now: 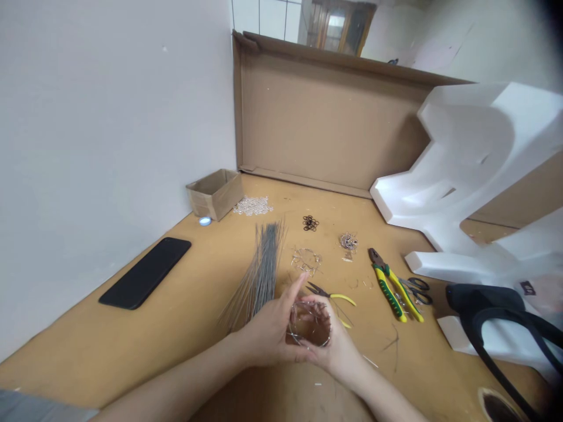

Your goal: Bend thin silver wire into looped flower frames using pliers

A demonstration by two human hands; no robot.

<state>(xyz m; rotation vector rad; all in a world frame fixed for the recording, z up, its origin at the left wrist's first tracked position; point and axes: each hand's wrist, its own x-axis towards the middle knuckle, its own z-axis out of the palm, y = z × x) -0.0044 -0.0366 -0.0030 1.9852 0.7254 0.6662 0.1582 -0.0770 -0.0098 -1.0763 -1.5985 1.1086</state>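
Between my two hands is a round ring of thin silvery wire [309, 344], held above the near part of the table. My left hand [278, 331] curves around its left side, thumb underneath and fingers up. On the other side my right hand [338, 343] wraps the ring's right edge. Behind my left hand lies a bundle of straight grey wires [265, 264]. Small pliers with yellow handles [328, 293] rest just beyond my right hand, partly hidden by it. A loose pile of bent wire pieces [307, 259] lies past my fingertips.
A black phone [146, 273] lies left. Farther back are a small cardboard box [215, 194], clear beads [254, 205], black rings [310, 223] and a wire coil [349, 241]. Green-yellow pliers [393, 287], scissors [419, 289] and white foam [466, 152] stand right; a cardboard panel [329, 117] backs the table.
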